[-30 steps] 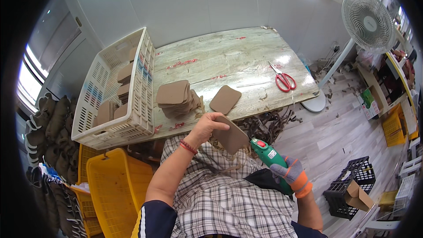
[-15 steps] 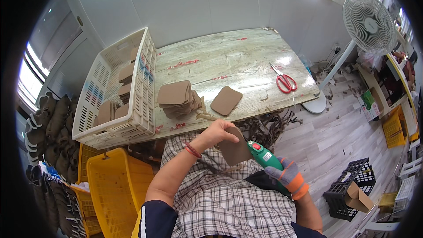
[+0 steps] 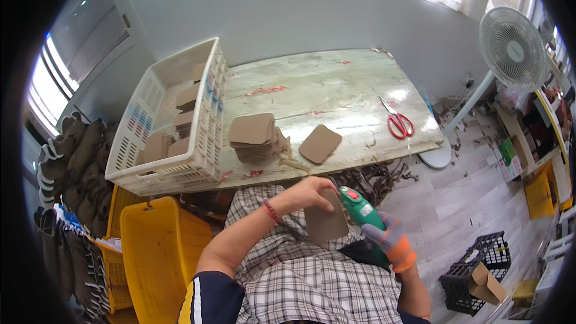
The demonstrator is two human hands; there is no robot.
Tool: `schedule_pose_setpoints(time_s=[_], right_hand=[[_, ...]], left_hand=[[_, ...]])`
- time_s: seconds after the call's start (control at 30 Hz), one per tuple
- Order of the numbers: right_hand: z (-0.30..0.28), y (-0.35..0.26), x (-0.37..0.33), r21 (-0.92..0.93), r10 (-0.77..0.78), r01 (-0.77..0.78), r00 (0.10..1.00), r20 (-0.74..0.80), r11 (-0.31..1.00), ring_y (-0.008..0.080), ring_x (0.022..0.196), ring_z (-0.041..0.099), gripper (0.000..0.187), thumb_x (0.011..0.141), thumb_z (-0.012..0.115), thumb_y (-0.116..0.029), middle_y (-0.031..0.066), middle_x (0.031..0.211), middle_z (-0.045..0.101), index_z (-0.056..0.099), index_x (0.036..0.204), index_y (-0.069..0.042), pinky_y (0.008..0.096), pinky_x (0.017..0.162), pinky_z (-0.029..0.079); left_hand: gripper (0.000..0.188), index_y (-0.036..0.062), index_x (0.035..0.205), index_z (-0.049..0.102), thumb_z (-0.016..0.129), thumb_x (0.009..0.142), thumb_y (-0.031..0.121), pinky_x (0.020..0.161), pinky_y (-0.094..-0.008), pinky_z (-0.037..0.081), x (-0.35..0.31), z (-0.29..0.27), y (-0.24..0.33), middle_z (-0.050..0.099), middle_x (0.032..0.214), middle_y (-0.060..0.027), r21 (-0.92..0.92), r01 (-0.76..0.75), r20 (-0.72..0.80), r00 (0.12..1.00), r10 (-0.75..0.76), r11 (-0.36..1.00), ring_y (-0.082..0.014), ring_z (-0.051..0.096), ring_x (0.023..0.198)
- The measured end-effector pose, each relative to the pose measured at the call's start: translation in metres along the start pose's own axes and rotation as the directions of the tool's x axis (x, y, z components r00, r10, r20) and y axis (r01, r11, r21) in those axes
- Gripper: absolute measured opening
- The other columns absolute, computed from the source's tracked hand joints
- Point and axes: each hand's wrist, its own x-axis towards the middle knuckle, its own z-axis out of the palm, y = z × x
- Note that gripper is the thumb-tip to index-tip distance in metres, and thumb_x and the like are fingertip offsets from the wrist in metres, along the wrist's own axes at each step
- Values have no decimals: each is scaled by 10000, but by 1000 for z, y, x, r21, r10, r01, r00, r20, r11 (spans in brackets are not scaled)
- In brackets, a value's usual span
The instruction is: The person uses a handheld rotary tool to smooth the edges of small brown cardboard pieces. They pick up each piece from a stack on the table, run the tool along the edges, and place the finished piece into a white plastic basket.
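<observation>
Over my lap, my left hand (image 3: 313, 197) is bare and pinches the upper end of a brown pad (image 3: 327, 223) with rounded corners. My right hand (image 3: 393, 243), in a grey and orange glove, grips a green handheld power tool (image 3: 363, 210) with a red switch. The tool's head is at the pad's right edge; whether it touches is hard to see. On the table ahead, a stack of brown pads (image 3: 252, 132) stands left of a single brown pad (image 3: 321, 144). Red-handled scissors (image 3: 398, 125) lie at the table's right side.
A white plastic crate (image 3: 207, 165) holding more brown pads stands on the table (image 3: 336, 81), at its left end. Below is a yellow bin (image 3: 153, 258). Dark scraps (image 3: 369, 186) lie beyond the table's front edge. A standing fan (image 3: 513, 51) and black crate (image 3: 474, 276) are at right.
My view has shifted slightly, so the table appears farther right. The left hand and pad have come a little nearer to me, and the pad sits lower against the tool's head.
</observation>
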Motion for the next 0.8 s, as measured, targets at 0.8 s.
schedule_pose_setpoints(time_s=[0.8], right_hand=[[-15, 33, 3, 15, 15, -11, 971, -239, 1000, 78, 509, 524, 349, 791, 737, -265, 6, 668, 588, 598, 984, -10, 225, 469, 419]], left_hand=[[420, -11, 1020, 601, 695, 766, 310, 961, -431, 300, 94, -30, -57, 508, 1125, -133, 743, 474, -660, 637, 398, 473, -285, 413, 1107]])
